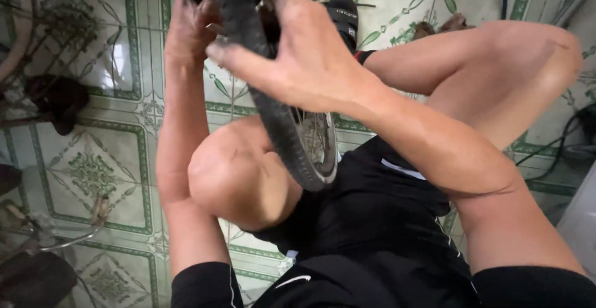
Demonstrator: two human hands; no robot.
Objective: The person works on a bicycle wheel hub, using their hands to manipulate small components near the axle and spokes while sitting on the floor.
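- Black rubber, worn and dusty: a bicycle tyre (292,140) on its spoked wheel stands upright between the person's bare knees, its near edge resting against the black shorts (372,221), its far edge up at the top of the view.
- Left hand (189,28) is clenched around the far left side of the tyre, fingers curled over the tread.
- Right hand (304,53) grasps the same stretch from the right, palm pressed on the sidewall, thumb stretched left across the rubber (both hands look grimy).
- Spokes (313,137) and the rim show through just near the right forearm.
- Green-patterned floor tiles (93,171) lie all around; a dark rag (59,100) sits far left, metal bicycle parts near left, and a black cable (559,153) trails at the right.
- Risk, as I judge it: with both hands bearing hard on one spot, the wheel could twist out from between the knees, or the hands could slip on the dirty rubber and knuckles strike the spokes.
- Fingers caught between tyre and rim would be pinched if the rubber snaps back.
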